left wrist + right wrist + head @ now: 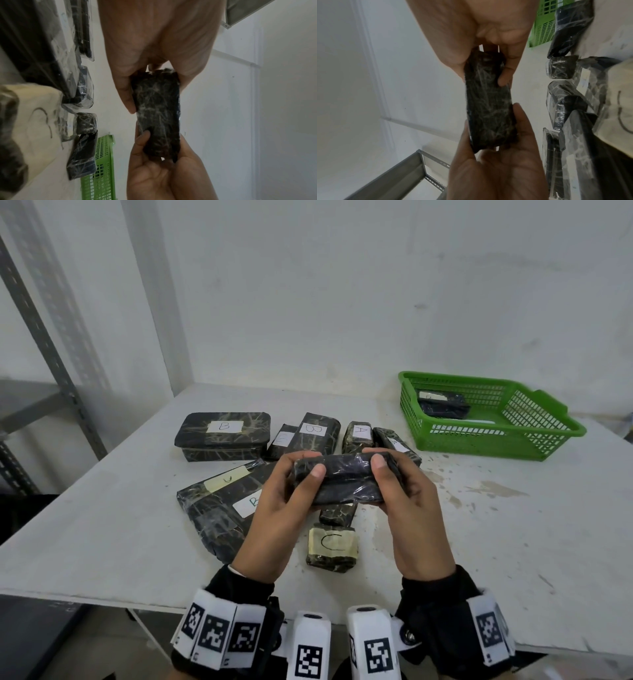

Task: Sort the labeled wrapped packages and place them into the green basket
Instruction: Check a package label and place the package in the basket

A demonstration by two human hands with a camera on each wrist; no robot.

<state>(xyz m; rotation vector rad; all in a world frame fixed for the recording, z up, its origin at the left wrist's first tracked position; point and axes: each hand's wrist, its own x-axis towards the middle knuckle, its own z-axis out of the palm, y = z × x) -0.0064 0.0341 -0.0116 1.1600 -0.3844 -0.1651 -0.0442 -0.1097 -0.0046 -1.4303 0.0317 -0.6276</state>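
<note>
Both hands, right hand [481, 33] and left hand [496, 169], grip a dark wrapped package [488, 105] by its ends.

You can read a handwritten "B" on the white label of the flat box-shaped package [222, 435] at the far left. Another "B" stands on the upright package [317, 431] beside it, and an "A" on the small package [358, 434] to its right. The large near-left package [219, 508] shows a "B" on its white label. The near small package [332, 546] bears a big "C" on yellowish tape. Other labels are too small to read.
</note>
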